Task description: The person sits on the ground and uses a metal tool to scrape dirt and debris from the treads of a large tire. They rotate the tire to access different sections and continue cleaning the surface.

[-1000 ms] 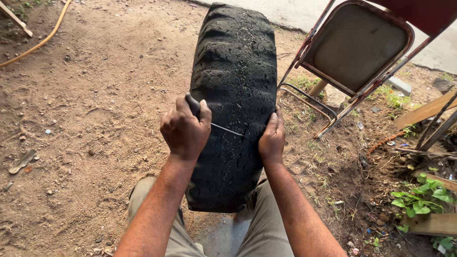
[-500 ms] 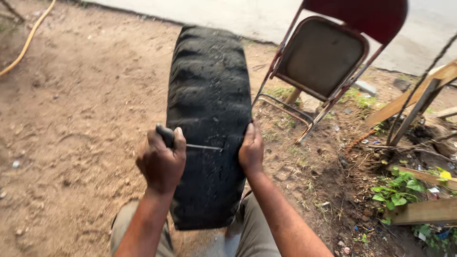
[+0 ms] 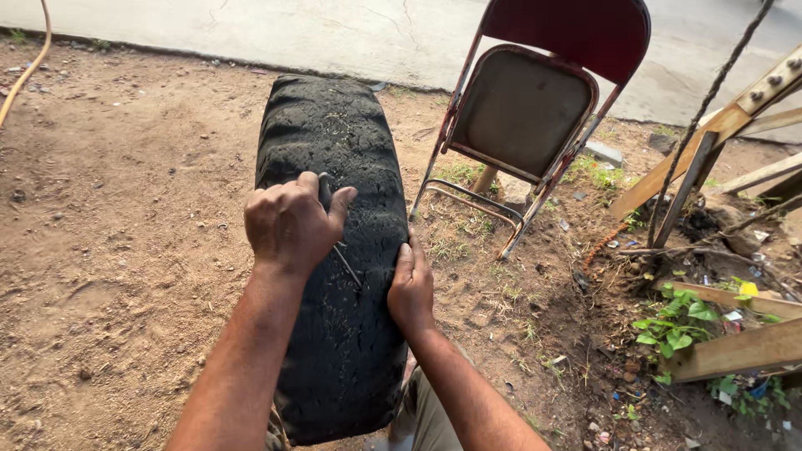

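The left hand [image 3: 288, 224] grips a thin metal tool [image 3: 344, 259] while the right hand [image 3: 411, 288] presses flat on the heavy, stiff tire's [image 3: 334, 134] side.

Plenty of open dirt [image 3: 109, 217] left of the tire [image 3: 334, 250], nothing blocking there. Right side is tighter: folding chair [image 3: 535, 117] stands near the tread, with wooden boards [image 3: 735, 351] and weeds [image 3: 677, 321] farther out.

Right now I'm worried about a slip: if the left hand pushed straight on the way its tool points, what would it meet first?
The left hand aims its thin metal tool down-right into the tyre tread. Past the tip, the right hand on the tyre's edge looks next, though depth is unclear.
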